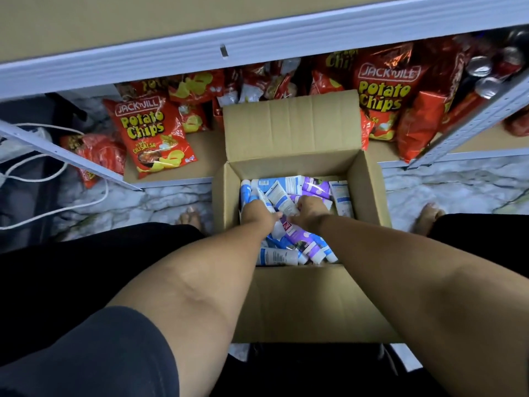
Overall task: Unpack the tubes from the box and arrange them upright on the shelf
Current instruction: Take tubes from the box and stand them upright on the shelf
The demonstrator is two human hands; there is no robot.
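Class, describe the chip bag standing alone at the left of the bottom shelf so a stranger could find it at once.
Start at the open cardboard box on the floor, full of tubes. On the low shelf to its left stands a red potato chips bag, leaning. Unlike the bags behind, its whole front shows, reading Chili Salsa.

left grip (pixel 259 214): curled, reaching down | right grip (pixel 307 212): curled, reaching down

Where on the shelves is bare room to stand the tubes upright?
The upper shelf board looks bare. On the lower shelf, a bare strip lies between the chips bag and the box flap; behind it, bags crowd.
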